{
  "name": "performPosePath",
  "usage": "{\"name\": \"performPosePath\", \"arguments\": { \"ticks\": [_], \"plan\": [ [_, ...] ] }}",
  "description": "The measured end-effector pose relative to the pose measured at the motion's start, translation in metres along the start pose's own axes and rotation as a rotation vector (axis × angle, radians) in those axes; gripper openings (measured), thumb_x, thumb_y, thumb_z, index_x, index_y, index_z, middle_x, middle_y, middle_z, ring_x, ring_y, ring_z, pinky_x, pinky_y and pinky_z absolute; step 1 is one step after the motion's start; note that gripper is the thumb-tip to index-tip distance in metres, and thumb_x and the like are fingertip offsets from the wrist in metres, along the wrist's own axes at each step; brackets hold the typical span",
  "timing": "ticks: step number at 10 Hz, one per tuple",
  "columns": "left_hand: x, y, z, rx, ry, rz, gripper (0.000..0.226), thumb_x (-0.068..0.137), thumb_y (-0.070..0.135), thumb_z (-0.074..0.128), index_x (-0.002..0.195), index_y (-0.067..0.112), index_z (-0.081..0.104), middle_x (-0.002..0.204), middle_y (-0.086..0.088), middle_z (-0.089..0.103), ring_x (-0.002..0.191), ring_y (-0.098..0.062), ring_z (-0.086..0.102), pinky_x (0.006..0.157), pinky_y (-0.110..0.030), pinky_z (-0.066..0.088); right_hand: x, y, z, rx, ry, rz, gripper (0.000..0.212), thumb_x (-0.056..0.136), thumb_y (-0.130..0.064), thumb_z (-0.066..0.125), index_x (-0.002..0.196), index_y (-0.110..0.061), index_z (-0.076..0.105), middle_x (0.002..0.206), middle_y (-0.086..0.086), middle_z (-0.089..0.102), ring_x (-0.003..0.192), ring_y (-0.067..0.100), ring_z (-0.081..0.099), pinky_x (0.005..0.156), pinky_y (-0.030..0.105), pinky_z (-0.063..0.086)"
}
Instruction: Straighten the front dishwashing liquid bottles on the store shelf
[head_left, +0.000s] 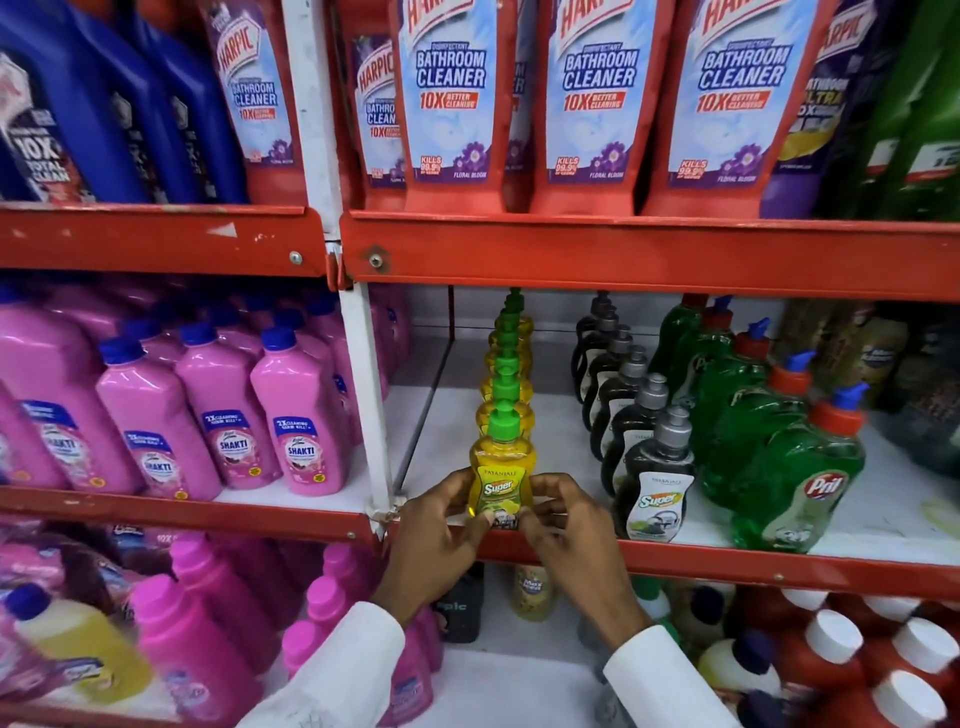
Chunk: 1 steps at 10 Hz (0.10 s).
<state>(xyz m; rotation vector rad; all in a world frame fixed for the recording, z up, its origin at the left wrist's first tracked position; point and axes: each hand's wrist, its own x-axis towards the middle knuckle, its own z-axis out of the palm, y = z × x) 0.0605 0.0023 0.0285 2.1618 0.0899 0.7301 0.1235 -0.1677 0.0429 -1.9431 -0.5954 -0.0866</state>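
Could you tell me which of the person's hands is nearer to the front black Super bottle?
The right hand is nearer: it grips the front yellow bottle just left of the black Super bottle. The left hand holds the yellow bottle's far side, farther away.

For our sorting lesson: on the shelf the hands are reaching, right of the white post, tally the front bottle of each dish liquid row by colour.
yellow bottle, held between left hand and right hand: 1
black bottle: 1
green bottle: 1
Total: 3
The items at the far right are too blurred to count.
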Motion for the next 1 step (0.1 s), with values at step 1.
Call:
{"name": "performPosePath", "arguments": {
  "ticks": [1],
  "plan": [
    [0.0121, 0.0096, 0.0008, -0.037, -0.02, 0.04, 0.051, 0.084, 0.034, 0.068, 0.133, 0.027, 0.057, 0.125, 0.01, 0.071, 0.114, -0.003, 0.065, 0.1, -0.042, 0.055, -0.0056, -0.0195, -0.0273, 0.026, 0.194, -0.052, 0.028, 0.083, -0.016, 0.074, 0.107, -0.029, 0.066, 0.102, -0.011, 0.075, 0.088, 0.004, 0.072, 0.079, 0.023, 0.06]
  ]
}}
